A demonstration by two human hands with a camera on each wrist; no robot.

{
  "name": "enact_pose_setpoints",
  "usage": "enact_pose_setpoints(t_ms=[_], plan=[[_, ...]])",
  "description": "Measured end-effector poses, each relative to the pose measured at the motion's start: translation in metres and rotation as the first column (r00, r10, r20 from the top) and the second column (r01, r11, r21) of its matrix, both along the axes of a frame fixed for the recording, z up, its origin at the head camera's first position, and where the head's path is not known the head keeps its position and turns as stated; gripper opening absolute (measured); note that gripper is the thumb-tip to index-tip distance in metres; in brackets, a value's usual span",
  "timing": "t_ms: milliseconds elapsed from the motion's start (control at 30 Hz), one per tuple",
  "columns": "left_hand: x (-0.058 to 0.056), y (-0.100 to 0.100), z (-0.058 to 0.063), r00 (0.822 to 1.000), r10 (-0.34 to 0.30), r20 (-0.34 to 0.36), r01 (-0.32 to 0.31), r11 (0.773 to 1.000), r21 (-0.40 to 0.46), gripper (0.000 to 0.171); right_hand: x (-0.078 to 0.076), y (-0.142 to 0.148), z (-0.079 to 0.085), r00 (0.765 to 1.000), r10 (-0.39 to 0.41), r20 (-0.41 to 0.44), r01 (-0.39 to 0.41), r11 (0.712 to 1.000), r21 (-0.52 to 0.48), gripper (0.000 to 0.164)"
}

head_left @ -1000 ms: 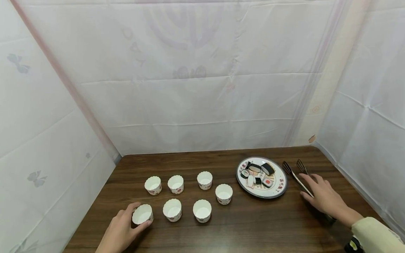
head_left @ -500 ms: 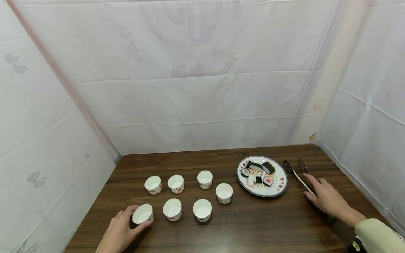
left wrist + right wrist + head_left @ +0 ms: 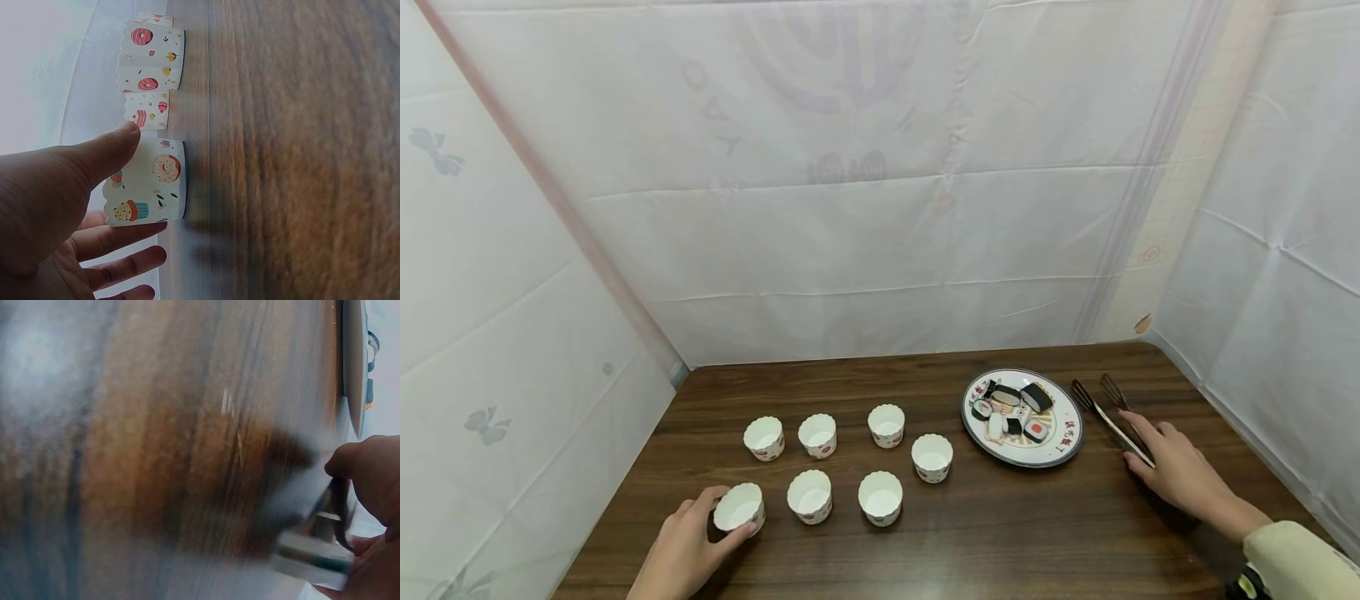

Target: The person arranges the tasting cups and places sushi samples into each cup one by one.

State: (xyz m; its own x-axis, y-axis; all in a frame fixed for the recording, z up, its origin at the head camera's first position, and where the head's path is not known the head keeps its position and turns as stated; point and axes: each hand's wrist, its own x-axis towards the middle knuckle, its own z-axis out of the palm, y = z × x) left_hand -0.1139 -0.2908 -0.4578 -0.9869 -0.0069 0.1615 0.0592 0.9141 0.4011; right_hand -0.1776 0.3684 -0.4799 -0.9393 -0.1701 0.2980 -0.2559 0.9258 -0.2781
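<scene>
Part of the wall of a white paper baking cup with a scalloped rim (image 3: pixel 739 507) is hidden by the left hand (image 3: pixel 683 543), whose wrist is cut off by the lower edge of the head view; the cup, seemingly upright at the counter's left, is pinched between thumb and fingers (image 3: pixel 125 265). Much of a pair of dark, slim metal tongs with slotted heads (image 3: pixel 1124 436) is covered by the right hand (image 3: pixel 1180 471), by whose fingers they are gripped beside the plate; their rear end is blurred in the right wrist view. A pale yellow cloth sleeve (image 3: pixel 1300 562) is cropped at the right. Doughnuts and cupcakes are printed on the held cup, and six similar cups (image 3: pixel 880 500) are spread nearby. Black-and-white sushi-shaped pieces (image 3: pixel 1036 430) are carried on a round, glossy, dark-rimmed white plate (image 3: pixel 1054 452). The counter (image 3: pixel 1000 537) is brown and wood-grained, backed by creased whitish sheeting (image 3: pixel 850 250).
</scene>
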Motion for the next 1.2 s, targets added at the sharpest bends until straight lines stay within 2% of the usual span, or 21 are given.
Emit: enact_pose_setpoints(t_ms=[233,533,800,1200], plan=[[0.0,-0.001,-0.002,1.0,-0.003,0.002,0.003,1.0,0.017,0.068,0.004,0.002,0.016,1.0,-0.028,0.015,0.027,1.0,0.008,0.063],[0.001,-0.001,-0.004,1.0,0.007,0.008,-0.008,1.0,0.026,0.067,0.007,0.006,0.039,1.0,-0.009,0.012,0.008,0.996,0.083,0.067],[0.001,-0.001,-0.006,1.0,0.007,-0.003,-0.007,1.0,0.029,0.067,0.01,0.005,0.051,0.999,0.036,0.003,-0.037,0.996,0.076,0.057],[0.001,0.001,-0.002,1.0,0.026,0.011,-0.026,0.999,0.028,0.07,0.02,-0.002,0.06,0.992,0.073,0.106,-0.081,0.994,0.071,0.056]])
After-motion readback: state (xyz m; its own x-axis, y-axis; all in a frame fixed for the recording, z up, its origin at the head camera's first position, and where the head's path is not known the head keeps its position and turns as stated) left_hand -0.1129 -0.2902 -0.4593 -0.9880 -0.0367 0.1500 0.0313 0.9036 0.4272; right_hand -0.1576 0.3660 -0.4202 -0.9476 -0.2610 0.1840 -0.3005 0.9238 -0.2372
